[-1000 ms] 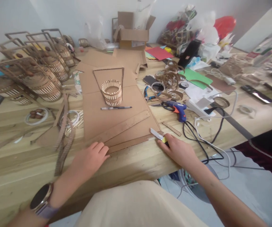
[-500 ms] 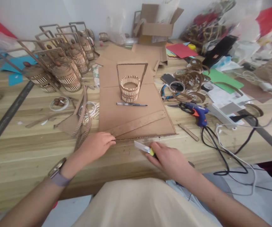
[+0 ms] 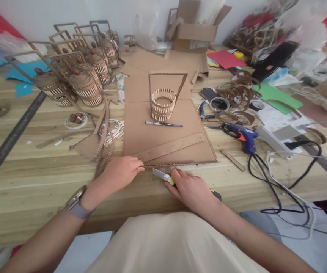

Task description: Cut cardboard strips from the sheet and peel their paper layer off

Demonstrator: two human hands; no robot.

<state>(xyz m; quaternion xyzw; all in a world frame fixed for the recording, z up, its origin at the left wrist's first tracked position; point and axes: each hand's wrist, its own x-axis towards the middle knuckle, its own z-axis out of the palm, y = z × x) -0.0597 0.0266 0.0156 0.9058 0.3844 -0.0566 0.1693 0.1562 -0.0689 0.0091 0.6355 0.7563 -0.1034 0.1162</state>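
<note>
My right hand (image 3: 190,187) is wrapped round a yellow and black utility knife (image 3: 163,177). Its blade points left, just short of the near edge of a large cardboard sheet (image 3: 166,144). At that sheet's near left corner, my left hand (image 3: 123,170) has its fingers closed on the edge; a watch is on this wrist. A narrow cardboard strip (image 3: 172,146) lies slantwise on the sheet, its left end by my left fingers. Farther back on the sheet are a pen (image 3: 163,124) and a small slatted bucket (image 3: 163,106) with a tall handle.
Several lidded slatted buckets (image 3: 86,89) stand at the left. Cardboard strips (image 3: 103,140) and a ring holding brown beads (image 3: 76,120) lie nearer. On the right are a blue glue gun (image 3: 244,136), a power strip (image 3: 277,140), cables and coiled strips (image 3: 237,91). An open box (image 3: 194,34) sits behind.
My right hand has brought the knife leftward, closer to my left hand. The left hand keeps its place at the cardboard's corner. The whole view has shifted slightly.
</note>
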